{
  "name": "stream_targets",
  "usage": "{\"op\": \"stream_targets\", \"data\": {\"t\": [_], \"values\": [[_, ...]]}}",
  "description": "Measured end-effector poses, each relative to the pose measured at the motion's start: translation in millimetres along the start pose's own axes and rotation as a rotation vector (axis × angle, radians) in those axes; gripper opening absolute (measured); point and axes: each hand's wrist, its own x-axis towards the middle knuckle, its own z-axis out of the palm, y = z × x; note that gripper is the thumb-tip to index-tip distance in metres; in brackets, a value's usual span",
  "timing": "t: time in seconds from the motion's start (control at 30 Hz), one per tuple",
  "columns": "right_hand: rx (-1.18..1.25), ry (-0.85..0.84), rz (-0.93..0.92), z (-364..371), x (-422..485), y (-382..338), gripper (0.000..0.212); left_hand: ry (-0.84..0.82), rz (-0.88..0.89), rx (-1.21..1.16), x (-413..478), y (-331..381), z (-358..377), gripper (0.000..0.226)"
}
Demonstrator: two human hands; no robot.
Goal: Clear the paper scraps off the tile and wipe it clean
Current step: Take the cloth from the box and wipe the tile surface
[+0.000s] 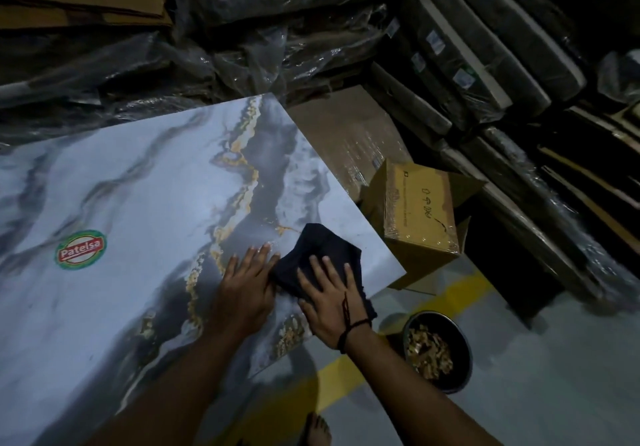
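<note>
Head view: we see a large marble-look tile (pixel 138 186), grey-white with dark and gold veins, filling the left and centre of the frame. Its surface shows no loose scraps that we can make out. A round red-and-green "Patelsa" sticker (pixel 80 250) sits on the left part of it.

A dark cloth (pixel 322 248) lies bunched on the tile near its right corner. The right hand (pixel 329 303) is flat on top of the cloth, fingers straight and slightly spread, pressing it down. A black thread band (pixel 353 328) is on that wrist. The left hand (pixel 247 289) lies flat on the bare tile just left of the cloth, fingers straight and close together, with the fingertips at the cloth's edge. Neither hand pinches anything.

Off the tile's right corner, a dark round bucket (pixel 459 362) stands on the floor (pixel 554 393), holding tan paper scraps (pixel 429 352). A taped cardboard box (pixel 415 210) stands farther back, just beside the tile's right edge. A yellow painted line (pixel 346 366) crosses the floor under the right forearm. A bare foot (pixel 317 428) shows at the near edge.

Plastic-wrapped bundles (pixel 242 30) are piled behind the tile, and wrapped flat packs (pixel 485 57) are stacked far right. Lighting is dim, so the labels on the packs are unreadable.
</note>
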Motion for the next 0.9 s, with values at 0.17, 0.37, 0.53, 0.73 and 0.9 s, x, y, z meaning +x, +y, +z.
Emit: {"op": "stream_targets", "data": {"t": [0.17, 0.37, 0.53, 0.73, 0.9], "values": [[0.01, -0.052, 0.331, -17.2, 18.2, 69.4, 0.059, -0.009, -0.023, -0.005, 0.2, 0.8, -1.6, 0.049], [0.067, -0.056, 0.453, -22.0, 49.7, 70.6, 0.058, -0.014, -0.025, -0.009, 0.7, 1.4, -3.5, 0.05], [0.036, -0.022, 0.158, -24.1, 55.4, -1.5, 0.059, -0.039, -0.015, 0.001, 1.8, 1.9, -6.6, 0.051], [0.043, -0.031, 0.11, -21.0, 63.8, 5.3, 0.056, -0.015, 0.055, -0.045, 4.2, -5.6, -14.4, 0.049], [0.061, -0.059, 0.412, -28.3, 79.6, 66.5, 0.056, 0.034, 0.133, -0.091, 12.5, -19.9, -22.7, 0.043]]}}
